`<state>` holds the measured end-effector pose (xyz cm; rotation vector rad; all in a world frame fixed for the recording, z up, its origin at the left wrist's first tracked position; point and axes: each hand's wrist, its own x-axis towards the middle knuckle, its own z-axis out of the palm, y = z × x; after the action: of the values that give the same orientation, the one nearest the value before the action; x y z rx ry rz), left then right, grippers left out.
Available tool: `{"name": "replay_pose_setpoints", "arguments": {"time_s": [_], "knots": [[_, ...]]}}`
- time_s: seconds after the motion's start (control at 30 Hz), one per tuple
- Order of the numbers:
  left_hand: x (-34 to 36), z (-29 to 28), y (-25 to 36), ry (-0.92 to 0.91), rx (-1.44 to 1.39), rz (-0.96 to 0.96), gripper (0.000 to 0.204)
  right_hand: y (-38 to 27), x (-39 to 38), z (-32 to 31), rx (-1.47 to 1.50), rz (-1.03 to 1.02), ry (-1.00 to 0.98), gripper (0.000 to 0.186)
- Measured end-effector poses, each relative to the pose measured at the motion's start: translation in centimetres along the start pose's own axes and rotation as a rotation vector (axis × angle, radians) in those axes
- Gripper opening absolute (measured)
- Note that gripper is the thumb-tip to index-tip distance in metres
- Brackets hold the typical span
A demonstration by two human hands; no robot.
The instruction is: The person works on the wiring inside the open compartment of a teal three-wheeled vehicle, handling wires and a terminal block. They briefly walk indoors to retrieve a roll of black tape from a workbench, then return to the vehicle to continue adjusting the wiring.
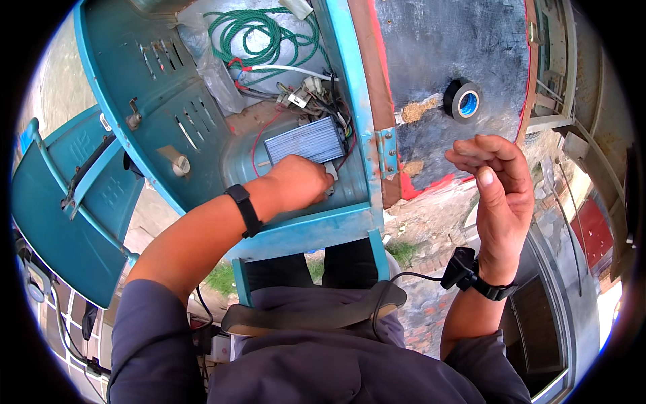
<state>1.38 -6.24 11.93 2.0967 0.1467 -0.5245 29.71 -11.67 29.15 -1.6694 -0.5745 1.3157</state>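
Note:
My left hand (304, 183) reaches down into a teal metal box, its fingers closed around a pale grey connector (330, 170) that shows only in part. Right beside it lies a silver finned metal module (306, 143), with wires running along its right end. My right hand (501, 178) is raised outside the box, below a roll of black tape (463, 101). Its fingers are bent and apart from the thumb, with nothing seen between them. Above the module sits a tangle of wires and white connectors (301, 95).
A coiled green rope (252, 34) and clear plastic bag (215, 74) lie farther back in the box. The tape rests on a dark worn board (431, 40), hinged to the box's right side. A teal panel (67, 222) stands at the left. A padded brown bar (313, 313) crosses before my body.

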Motion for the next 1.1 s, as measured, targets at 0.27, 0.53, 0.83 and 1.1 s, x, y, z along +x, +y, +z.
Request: {"name": "replay_pose_setpoints", "arguments": {"time_s": [0.27,0.53,0.83,1.1], "knots": [[-11.0,-10.6,1.0,0.839,-0.078,-0.392,0.013,-3.3,2.8,5.4,-0.022,-0.068,-0.138,0.030],[-16.4,-8.8,-2.9,1.291,0.256,-0.514,0.021,-3.8,9.2,17.8,0.002,-0.048,-0.356,0.032],[-15.9,-8.4,-4.0,1.430,0.223,-0.449,0.032,13.9,13.2,18.9,-0.697,0.077,-0.153,0.034],[-16.2,-8.2,-3.8,1.422,0.201,-0.491,0.029,19.1,11.3,18.0,-1.100,0.202,-0.160,0.037]]}}
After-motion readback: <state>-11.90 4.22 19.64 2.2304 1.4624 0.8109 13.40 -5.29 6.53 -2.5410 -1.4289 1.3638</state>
